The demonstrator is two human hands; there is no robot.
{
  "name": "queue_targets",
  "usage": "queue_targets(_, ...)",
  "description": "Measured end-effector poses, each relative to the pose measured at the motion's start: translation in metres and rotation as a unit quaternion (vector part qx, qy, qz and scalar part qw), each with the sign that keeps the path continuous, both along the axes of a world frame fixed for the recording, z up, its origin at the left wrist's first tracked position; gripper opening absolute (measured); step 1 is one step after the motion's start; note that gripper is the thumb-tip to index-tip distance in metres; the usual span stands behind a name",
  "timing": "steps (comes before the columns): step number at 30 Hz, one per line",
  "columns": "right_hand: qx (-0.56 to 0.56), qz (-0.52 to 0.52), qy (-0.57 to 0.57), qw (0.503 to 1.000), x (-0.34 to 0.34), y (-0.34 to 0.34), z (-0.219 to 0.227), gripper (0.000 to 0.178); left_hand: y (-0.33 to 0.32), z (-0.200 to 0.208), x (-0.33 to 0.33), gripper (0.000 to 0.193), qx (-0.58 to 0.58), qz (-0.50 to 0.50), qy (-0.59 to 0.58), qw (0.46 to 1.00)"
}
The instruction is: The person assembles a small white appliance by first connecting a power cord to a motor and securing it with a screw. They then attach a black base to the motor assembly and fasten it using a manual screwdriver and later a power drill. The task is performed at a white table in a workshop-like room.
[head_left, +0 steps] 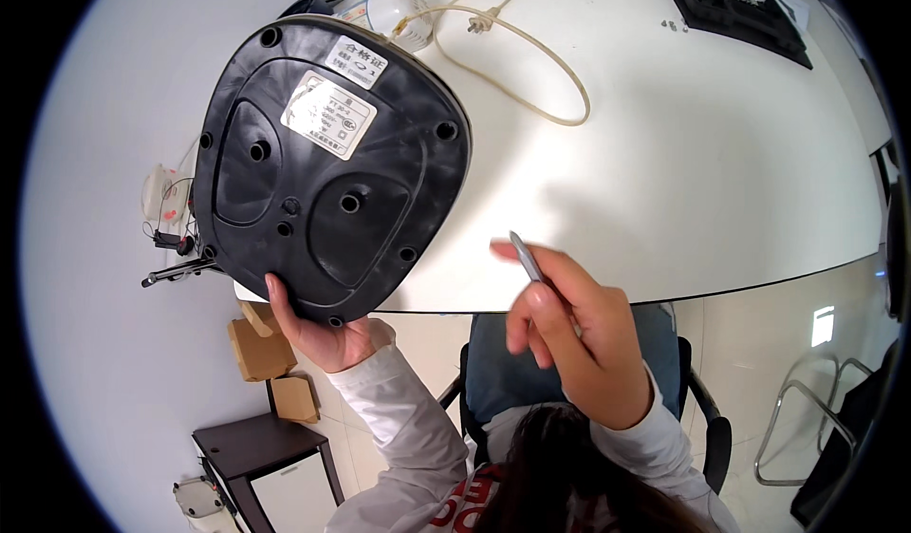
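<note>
In the frame's upper left, our left hand [323, 341] grips the black plastic appliance base [318, 174] by its lower rim; our right hand [590, 345] holds a grey pointed tool [525, 256]. The base seems stiff, slick, bulky: best held at 2 opposite edges.

Left hand [327, 340] faces palm up, thumb [278, 296] raised; right hand [584, 334] pinches, lower fingers [518, 328] curled.
</note>
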State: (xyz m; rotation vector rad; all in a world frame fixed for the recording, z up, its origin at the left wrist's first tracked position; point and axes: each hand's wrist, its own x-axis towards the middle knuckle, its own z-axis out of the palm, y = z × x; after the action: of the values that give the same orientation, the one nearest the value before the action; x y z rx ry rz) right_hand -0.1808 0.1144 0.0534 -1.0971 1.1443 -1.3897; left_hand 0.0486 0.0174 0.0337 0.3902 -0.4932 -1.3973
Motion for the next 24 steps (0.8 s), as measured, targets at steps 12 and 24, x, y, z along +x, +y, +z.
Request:
queue_targets(12,-0.217,-0.303,0.374,0.849,-0.012,-0.048,0.035,0.014,0.007,0.012,-0.022,0.042,0.027,0.044,-0.023,0.998)
queue_targets(24,-0.203,-0.316,0.385,0.843,-0.015,-0.058,0.034,0.014,0.017,0.010,-0.038,0.037,0.040,0.078,-0.006,0.996)
